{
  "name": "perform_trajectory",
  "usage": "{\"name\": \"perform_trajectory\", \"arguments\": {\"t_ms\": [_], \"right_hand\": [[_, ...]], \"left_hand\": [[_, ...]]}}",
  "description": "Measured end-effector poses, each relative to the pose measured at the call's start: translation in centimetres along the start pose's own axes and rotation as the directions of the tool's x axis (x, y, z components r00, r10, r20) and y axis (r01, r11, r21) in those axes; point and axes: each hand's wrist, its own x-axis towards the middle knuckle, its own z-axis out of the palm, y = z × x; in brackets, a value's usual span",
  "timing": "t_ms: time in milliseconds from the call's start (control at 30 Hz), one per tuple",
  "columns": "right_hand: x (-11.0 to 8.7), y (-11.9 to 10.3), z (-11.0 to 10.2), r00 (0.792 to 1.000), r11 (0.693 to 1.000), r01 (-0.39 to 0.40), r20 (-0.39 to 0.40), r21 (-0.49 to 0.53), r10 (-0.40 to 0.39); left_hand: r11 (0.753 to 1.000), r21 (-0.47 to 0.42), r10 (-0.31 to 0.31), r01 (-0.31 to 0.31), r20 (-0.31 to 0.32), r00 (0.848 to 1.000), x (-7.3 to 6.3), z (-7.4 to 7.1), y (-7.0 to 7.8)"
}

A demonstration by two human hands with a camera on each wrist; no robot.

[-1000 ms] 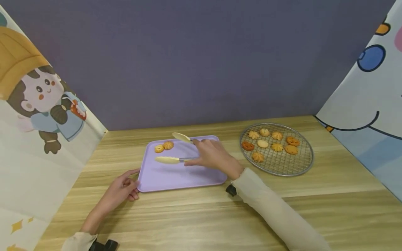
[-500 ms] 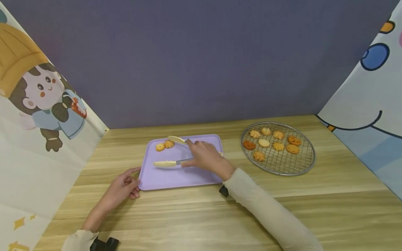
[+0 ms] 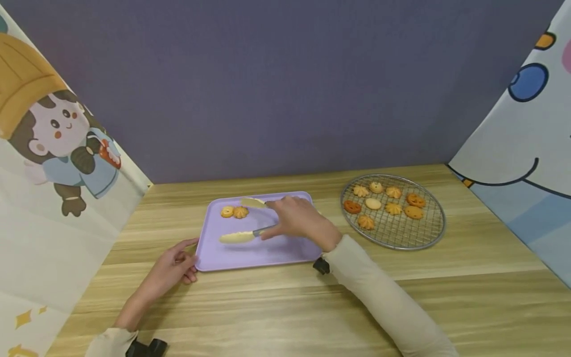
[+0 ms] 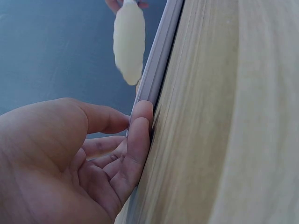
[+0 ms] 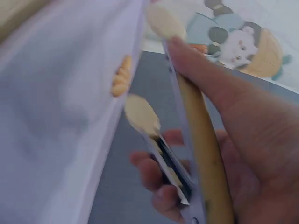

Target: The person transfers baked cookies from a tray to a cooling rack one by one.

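Observation:
My right hand (image 3: pixel 296 216) holds a pair of tongs (image 3: pixel 236 237) with cream tips and metal arms over the lilac tray (image 3: pixel 243 258). The tongs' arms are spread apart, with nothing between their tips. Just left of the far tip, a ring-shaped cookie (image 3: pixel 227 211) and a fluted cookie (image 3: pixel 241 212) lie side by side at the tray's far left. My left hand (image 3: pixel 171 267) pinches the tray's near left corner; in the left wrist view its thumb and fingers (image 4: pixel 138 135) close on the rim. The right wrist view shows the palm wrapped around the tongs' yellowish handle (image 5: pixel 205 154).
A round wire rack (image 3: pixel 419 235) stands to the right of the tray, bearing several cookies of different shapes, among them a pretzel-shaped cookie (image 3: pixel 416 200). Behind the wooden table (image 3: pixel 276 307) rises a dark wall (image 3: pixel 285 89). Printed panels flank both sides.
The tongs have come down closer to the tray and slightly toward me. The fluted cookie has shifted a little toward me, beside the ring-shaped one. My left hand has stayed put.

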Motion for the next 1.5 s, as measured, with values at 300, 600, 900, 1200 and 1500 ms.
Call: {"name": "perform_trajectory", "arguments": {"t_ms": [300,600,900,1200,1500], "right_hand": [[0.7,0.1,1.8,0.996,0.993,-0.075,-0.054,-0.088,0.070],[0.8,0.2,2.3,0.996,0.998,-0.064,-0.060,-0.012,0.063],[0.9,-0.1,2.7,0.997,0.998,-0.064,-0.046,-0.023,0.063],[0.8,0.2,2.9,0.997,0.999,-0.025,-0.067,-0.035,0.023],[0.8,0.5,2.7,0.995,1.000,0.011,-0.098,-0.029,-0.014]], "left_hand": [[1.000,0.011,-0.010,0.010,-0.010,1.000,0.1,0.1,-0.4],[1.000,0.017,0.004,-0.004,0.001,1.000,0.3,-0.1,-0.3],[1.000,0.025,-0.007,0.007,-0.003,1.000,0.2,-0.1,-0.3],[1.000,0.030,-0.006,0.006,-0.009,1.000,0.2,-0.1,-0.4],[1.000,0.011,0.000,0.000,0.002,1.000,0.2,0.0,-0.3]]}}
